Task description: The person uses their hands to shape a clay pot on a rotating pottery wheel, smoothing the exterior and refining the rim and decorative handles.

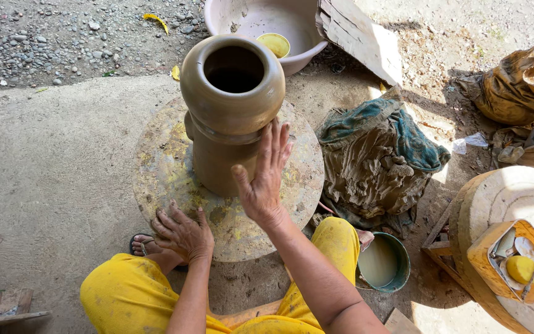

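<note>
Centre frame, tall clay pot [230,111] stands on round wheel [230,185], its right flank hidden behind right hand [264,185], pressed flat with fingers spread, while left hand [183,234] rests fingers-curled on the wheel's near rim, its grip on nothing.

One tall clay pot [230,111] stands at centre frame on one round turning board [156,167]. Two hands show: the left hand [182,234] at lower centre and the right hand [264,179] at centre. One pink basin [304,49] sits at top centre, with one small yellow bowl [275,44] inside. One teal bucket [384,263] is at lower right, and one mud-caked cloth [375,161] at centre right.
</note>
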